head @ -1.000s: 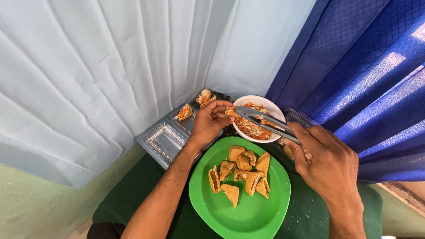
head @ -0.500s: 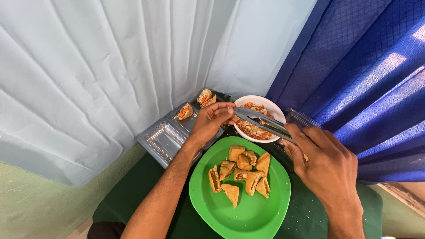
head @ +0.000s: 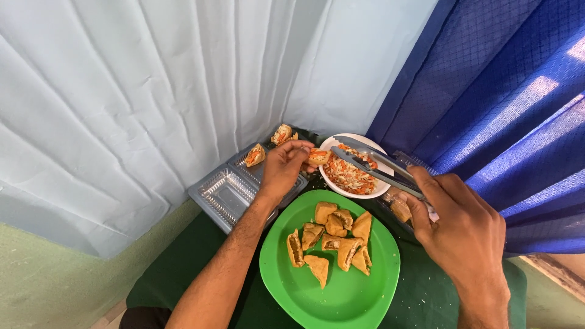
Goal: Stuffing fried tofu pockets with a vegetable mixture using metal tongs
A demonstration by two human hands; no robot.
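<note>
curtain, left: pale cloth fills the far-left side and hangs down to the table's far edge; no room behind the tray.
table: dark green cover, bare strip near-left beside the forearm, another near-right of the plate.
tray: clear plastic tray, far-left on the table, its left corner close to the table edge. Near cells empty. Two filled pieces sit in its far cells, by the curtain.
left hand: left hand over the tray's right end, forearm running near-left to far-right across the table. Fingertips pinch one filled piece, held just at the bowl's left rim, above the table.
plate: green plate, near-centre, rounded square. Fried triangles piled in its far half, touching each other; near half bare. Far rim sits just beside the bowl, left rim just under the left wrist.
bowl: white bowl, far-centre, holding shredded orange-and-white filling. Tight between tray, plate and blue curtain.
tongs: metal tongs angled from the right hand out over the bowl, tips above the filling near the held piece. Arms slightly apart at the tips; can't tell if they carry any filling.
right hand: right hand, near-right, fingers wrapped round the tongs' handle end. Partly covers a second clear tray with one fried piece inside.
curtain, right: blue cloth fills the far-right, close against the bowl and second tray; little room there.
</note>
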